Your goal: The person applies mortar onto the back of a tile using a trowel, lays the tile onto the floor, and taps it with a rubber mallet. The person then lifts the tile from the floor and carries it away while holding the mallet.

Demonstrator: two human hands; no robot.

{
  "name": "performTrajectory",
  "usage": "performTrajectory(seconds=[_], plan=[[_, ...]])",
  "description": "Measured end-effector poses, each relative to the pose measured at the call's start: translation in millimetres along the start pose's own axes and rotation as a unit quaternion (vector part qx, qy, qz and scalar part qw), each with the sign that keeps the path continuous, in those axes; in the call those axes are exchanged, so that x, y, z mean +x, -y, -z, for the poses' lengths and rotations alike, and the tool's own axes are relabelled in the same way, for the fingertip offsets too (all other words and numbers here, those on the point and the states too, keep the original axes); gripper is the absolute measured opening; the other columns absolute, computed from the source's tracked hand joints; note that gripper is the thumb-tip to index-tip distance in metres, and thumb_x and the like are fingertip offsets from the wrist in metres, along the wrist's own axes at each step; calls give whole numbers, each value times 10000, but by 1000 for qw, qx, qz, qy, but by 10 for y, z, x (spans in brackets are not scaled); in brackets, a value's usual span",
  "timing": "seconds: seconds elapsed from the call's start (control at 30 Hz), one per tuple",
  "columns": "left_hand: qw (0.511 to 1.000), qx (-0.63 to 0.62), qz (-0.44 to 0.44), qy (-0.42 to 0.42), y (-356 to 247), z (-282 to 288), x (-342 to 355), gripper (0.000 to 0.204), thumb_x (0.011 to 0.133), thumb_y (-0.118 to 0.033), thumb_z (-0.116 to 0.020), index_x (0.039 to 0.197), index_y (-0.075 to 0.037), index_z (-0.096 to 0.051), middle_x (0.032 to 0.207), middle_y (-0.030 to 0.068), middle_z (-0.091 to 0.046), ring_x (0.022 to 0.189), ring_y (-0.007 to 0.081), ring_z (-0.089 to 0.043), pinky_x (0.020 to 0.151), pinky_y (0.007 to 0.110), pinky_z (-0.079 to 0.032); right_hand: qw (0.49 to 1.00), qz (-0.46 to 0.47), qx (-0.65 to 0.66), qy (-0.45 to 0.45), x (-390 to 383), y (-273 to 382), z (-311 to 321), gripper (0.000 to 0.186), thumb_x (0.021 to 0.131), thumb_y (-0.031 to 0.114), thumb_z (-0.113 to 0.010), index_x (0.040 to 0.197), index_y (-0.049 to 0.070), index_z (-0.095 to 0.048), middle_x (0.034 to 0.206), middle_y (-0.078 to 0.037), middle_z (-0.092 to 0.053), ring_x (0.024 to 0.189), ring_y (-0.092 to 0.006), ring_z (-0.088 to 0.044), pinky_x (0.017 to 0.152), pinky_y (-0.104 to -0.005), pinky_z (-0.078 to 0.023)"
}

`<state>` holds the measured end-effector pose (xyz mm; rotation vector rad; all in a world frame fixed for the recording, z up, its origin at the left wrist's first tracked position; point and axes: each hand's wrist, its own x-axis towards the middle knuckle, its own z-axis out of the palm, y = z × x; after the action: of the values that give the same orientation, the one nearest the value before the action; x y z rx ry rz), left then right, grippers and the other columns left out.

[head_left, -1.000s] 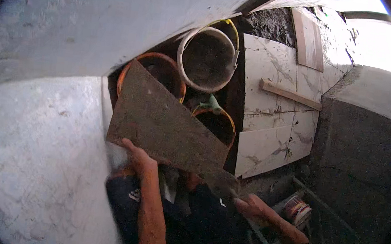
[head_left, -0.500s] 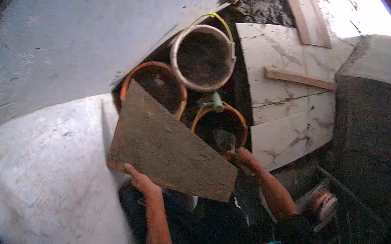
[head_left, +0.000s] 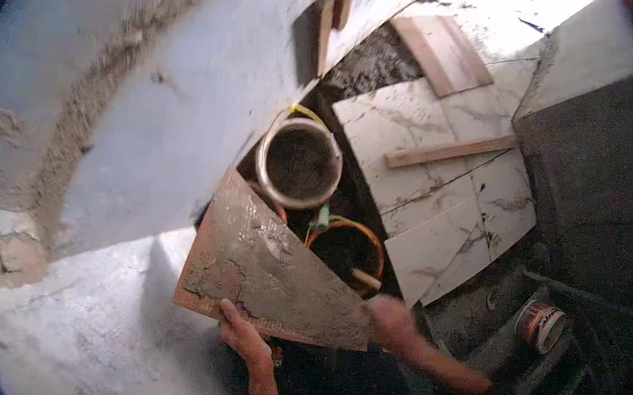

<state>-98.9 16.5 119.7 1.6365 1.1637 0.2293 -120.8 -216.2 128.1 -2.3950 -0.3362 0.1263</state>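
Observation:
A four-sided piece of tile [head_left: 247, 267], its upper face coated in wet grey mortar, slants in front of me. My left hand [head_left: 246, 337] grips its near edge, thumb on top and fingers underneath. At the tile's right corner is my right hand [head_left: 392, 325], smeared by motion; whether its fingers close on the corner I cannot make out. Just beyond that hand, a pale handle [head_left: 366, 280] sticks out of the orange-rimmed bucket [head_left: 382, 257]. A white-rimmed bucket [head_left: 260, 157] of dark mix stands farther back. Another orange-rimmed bucket is mostly hidden behind the tile.
Marbled floor tiles [head_left: 435, 210] lie to the right, with a wooden strip [head_left: 452, 152] and a brownish board [head_left: 443, 53] on them. A small tub [head_left: 540, 327] sits at lower right. The pale wall [head_left: 164, 104] rises on the left; a wooden-handled tool [head_left: 324, 32] is against it.
My right hand has left the trowel in the bucket and moved nearer, to the tile's right corner. Fresh shiny mortar shows on the tile. The view has swung, showing more wall.

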Motion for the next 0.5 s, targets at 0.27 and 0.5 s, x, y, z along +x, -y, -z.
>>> performTrajectory(seconds=[0.27, 0.5], plan=[[969, 13, -160, 186, -1155, -377, -765, 406, 891, -295, -460, 938, 103, -522, 896, 146, -567, 803, 203, -524, 712, 310, -414, 969, -40, -119, -212, 12, 818, 307, 336, 696, 233, -677, 925, 37, -528, 899, -107, -533, 766, -269, -527, 687, -370, -401], [914, 79, -309, 249, -1860, -776, -1492, 390, 851, -276, -515, 878, 108, -575, 782, 202, -618, 713, 265, -594, 679, 368, -447, 925, -68, -192, -320, -84, 411, 881, 269, 697, 146, -654, 903, 32, -523, 864, -105, -531, 740, -257, -528, 650, -364, -399]])
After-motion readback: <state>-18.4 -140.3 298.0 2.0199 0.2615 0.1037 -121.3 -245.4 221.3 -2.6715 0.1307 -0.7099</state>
